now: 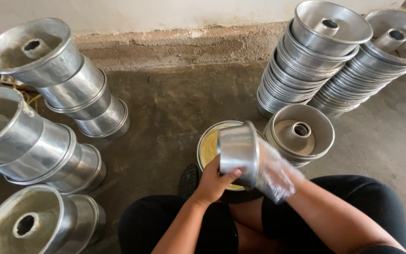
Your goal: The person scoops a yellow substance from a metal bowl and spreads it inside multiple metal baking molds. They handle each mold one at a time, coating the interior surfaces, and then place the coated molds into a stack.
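My left hand grips the outside of a shiny metal tube cake pan, held on its side above a round tin of yellow grease on the floor. My right hand, covered by a clear plastic glove, reaches into the pan's open side. The gloved fingers are hidden inside the pan. My knees in black trousers frame the bottom of the view.
Tall stacks of the same pans stand at the left and at the back right. A short stack sits right beside the tin. A rough wall base runs along the back of the concrete floor.
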